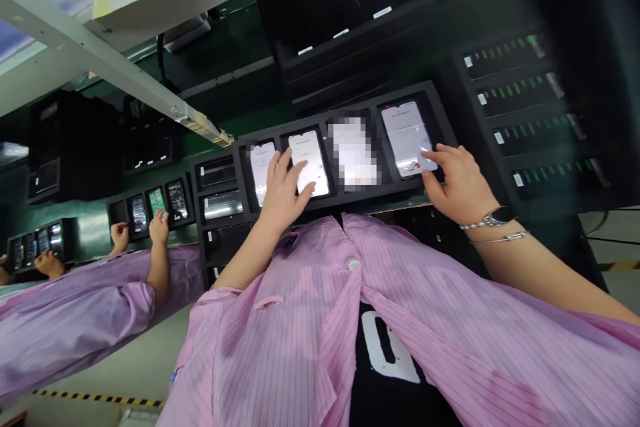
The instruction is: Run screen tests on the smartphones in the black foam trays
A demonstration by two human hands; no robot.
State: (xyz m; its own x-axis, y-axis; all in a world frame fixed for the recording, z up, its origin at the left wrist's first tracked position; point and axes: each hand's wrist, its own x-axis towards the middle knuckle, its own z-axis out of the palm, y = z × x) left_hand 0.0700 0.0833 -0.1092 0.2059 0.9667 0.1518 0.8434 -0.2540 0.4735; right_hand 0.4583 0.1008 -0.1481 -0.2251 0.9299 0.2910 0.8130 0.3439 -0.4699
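A black tray (380,197) in front of me holds several phones with lit white screens. My left hand (283,190) lies over the two phones on the left, fingers stretched out, with fingertips on the second phone (310,160). The leftmost phone (260,170) is partly covered by that hand. My right hand (457,180) rests at the tray's right end, fingers extended and touching the lower edge of the rightmost phone (406,137). A third phone (354,152) between them is blurred out. Neither hand grips anything.
Black racks with green-lit slots (530,113) stand to the right, stacked black trays (345,33) behind. To the left, a co-worker's hands (159,227) touch phones in another tray (155,203). A metal frame beam (100,60) crosses upper left.
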